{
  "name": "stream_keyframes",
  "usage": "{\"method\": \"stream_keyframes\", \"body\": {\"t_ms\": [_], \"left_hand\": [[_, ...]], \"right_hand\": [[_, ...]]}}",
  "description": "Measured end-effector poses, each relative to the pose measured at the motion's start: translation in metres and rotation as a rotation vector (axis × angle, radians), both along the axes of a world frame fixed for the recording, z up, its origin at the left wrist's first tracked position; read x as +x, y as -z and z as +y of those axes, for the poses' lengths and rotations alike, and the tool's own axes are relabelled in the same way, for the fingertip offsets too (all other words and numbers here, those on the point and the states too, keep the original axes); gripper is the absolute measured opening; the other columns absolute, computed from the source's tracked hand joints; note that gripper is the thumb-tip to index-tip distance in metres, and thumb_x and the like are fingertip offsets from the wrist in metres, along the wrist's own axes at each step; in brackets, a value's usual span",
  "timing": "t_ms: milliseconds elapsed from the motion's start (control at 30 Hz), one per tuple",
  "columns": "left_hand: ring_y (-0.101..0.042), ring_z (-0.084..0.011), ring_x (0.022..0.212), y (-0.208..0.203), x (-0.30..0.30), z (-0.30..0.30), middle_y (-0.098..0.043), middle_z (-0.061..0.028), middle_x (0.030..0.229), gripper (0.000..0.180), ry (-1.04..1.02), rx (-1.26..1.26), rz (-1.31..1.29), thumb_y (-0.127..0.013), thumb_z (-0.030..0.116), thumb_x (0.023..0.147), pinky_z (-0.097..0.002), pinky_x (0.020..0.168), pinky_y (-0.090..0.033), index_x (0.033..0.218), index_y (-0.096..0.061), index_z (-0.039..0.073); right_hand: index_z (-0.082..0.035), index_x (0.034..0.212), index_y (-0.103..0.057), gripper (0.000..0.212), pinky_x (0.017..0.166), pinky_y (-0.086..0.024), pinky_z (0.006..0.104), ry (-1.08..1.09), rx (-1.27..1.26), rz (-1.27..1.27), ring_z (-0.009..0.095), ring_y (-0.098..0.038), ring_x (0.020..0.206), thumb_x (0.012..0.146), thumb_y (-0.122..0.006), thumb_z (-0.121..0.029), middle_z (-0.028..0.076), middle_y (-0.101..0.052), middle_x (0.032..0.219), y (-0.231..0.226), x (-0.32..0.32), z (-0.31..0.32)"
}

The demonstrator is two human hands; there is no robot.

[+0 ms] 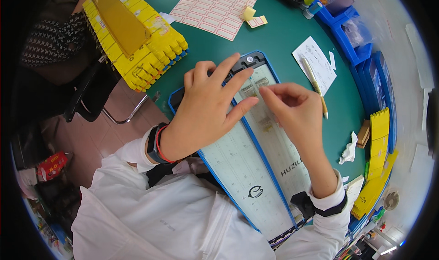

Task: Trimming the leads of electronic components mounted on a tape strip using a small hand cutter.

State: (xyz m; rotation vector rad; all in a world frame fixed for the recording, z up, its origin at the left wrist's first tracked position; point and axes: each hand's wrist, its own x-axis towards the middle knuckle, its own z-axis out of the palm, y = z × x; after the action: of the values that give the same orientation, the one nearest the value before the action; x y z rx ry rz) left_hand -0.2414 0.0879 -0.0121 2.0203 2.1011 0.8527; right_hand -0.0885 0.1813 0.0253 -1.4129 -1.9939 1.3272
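Note:
A long blue-framed case [247,187] with two pale, clear-lidded compartments lies slanted in front of me, its near end by my body. Over its far left part, my left hand [201,107] is spread open, fingertips at the far end of the case. My right hand [299,111] is pinched above the right compartment. Whatever sits between its fingertips is too small or hidden to make out. Beneath and between the hands, bundles of fine thin pieces [262,82] show in the right compartment. A dark band circles each wrist, and a red cord is on the left one.
At the left stands a stack of yellow wrapped packs [132,36]. Label sheets [210,8] lie at the back of the green table [279,45]. A pen [313,77] rests on a written paper [322,61]. Blue bins [354,36], more yellow packs [378,143] and crumpled tissue [349,149] line the right.

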Motion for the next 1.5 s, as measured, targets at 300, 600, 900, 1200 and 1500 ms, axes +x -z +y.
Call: {"method": "stream_keyframes", "body": {"t_ms": [300,600,900,1200,1500], "left_hand": [[-0.039,-0.0337,0.114,-0.001,-0.004,0.000,-0.041,-0.0054,0.145,0.046,0.007,-0.031,0.131,-0.065,0.029,0.080,-0.0458,0.101,-0.027,0.125,-0.059,0.019],[-0.034,-0.0348,0.126,0.000,-0.001,0.003,-0.041,-0.0054,0.143,0.079,0.144,0.015,0.231,-0.068,0.058,0.072,-0.0495,0.103,-0.025,0.131,-0.050,0.009],[-0.033,-0.0351,0.127,0.002,-0.002,0.001,-0.043,-0.0059,0.140,0.080,0.169,-0.014,0.241,-0.066,0.058,0.074,-0.0503,0.104,-0.024,0.133,-0.047,0.006],[-0.033,-0.0356,0.128,0.004,0.001,0.003,-0.044,-0.0057,0.139,0.077,0.161,0.004,0.274,-0.064,0.058,0.077,-0.0516,0.103,-0.025,0.133,-0.048,0.007],[-0.033,-0.0359,0.128,0.004,-0.001,0.002,-0.044,-0.0060,0.139,0.076,0.149,-0.004,0.268,-0.061,0.059,0.079,-0.0525,0.103,-0.024,0.133,-0.047,0.007]], "right_hand": [[-0.004,0.105,-0.067,0.024,0.055,-0.048,0.0224,0.126,0.028,-0.197,0.009,-0.062,0.068,0.081,-0.070,-0.007,0.008,-0.067,0.096,-0.073,0.097,-0.032],[-0.002,0.097,-0.067,0.019,0.071,-0.048,0.0275,0.117,0.289,-0.444,0.019,-0.063,0.084,0.078,-0.066,-0.001,0.009,-0.067,0.092,-0.043,0.207,-0.044],[-0.002,0.084,-0.060,0.011,0.064,-0.049,0.0286,0.097,0.259,-0.222,0.019,-0.065,0.072,0.078,-0.063,0.006,0.007,-0.066,0.081,-0.009,0.180,-0.038],[-0.006,0.088,-0.061,0.018,0.069,-0.049,0.0325,-0.345,0.517,-0.284,0.026,-0.060,0.081,0.075,-0.060,0.005,0.009,-0.062,0.082,-0.002,0.189,-0.033],[-0.007,0.102,-0.056,0.032,0.071,-0.046,0.0302,-0.108,0.591,-0.352,0.022,-0.060,0.085,0.077,-0.057,0.012,0.007,-0.060,0.088,-0.019,0.216,-0.045]]}}
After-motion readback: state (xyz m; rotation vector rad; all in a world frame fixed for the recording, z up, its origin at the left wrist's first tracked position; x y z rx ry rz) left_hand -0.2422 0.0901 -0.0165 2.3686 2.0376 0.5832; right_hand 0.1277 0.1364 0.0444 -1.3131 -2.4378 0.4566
